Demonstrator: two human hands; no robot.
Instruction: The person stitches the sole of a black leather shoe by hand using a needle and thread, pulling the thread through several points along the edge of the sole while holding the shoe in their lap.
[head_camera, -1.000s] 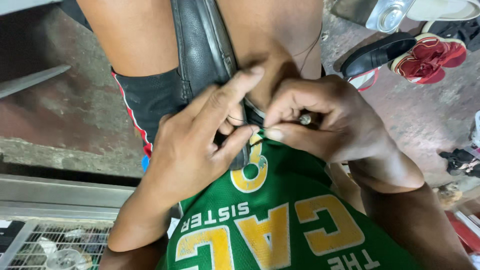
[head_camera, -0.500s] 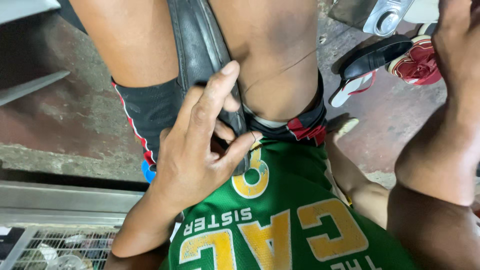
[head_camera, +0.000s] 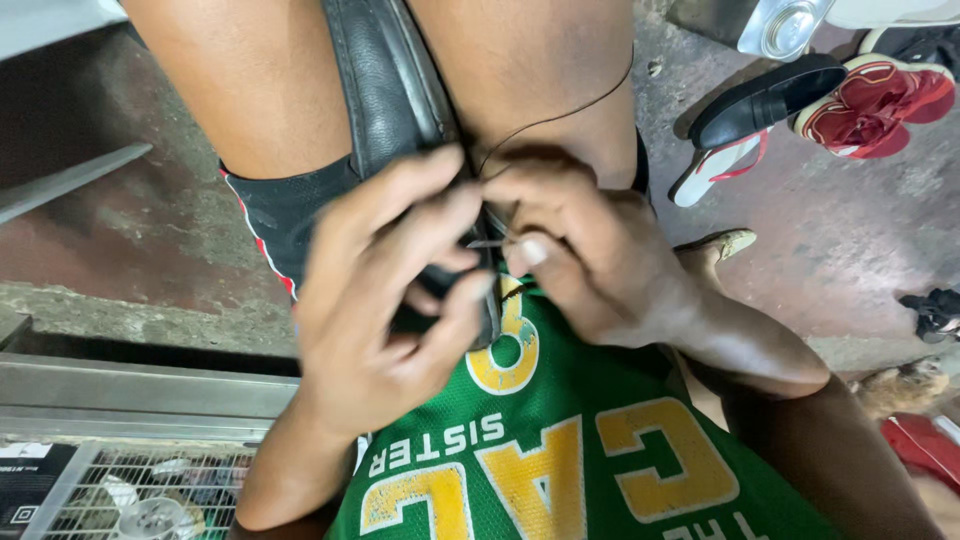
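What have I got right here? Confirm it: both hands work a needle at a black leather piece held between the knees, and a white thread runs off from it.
Wrong on one point: the thread is dark, not white. The head view shows it. The rest stands: the left hand and right hand work a needle at the black leather piece between the knees.

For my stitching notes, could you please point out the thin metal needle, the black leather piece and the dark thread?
thin metal needle (head_camera: 487, 243), head view, shaft.
black leather piece (head_camera: 385, 85), head view, upper face.
dark thread (head_camera: 560, 118), head view, arc.

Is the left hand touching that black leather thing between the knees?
Touching. The head view shows the left hand wrapped over the black leather piece, its fingers pressed on the lower edge, no gap showing.
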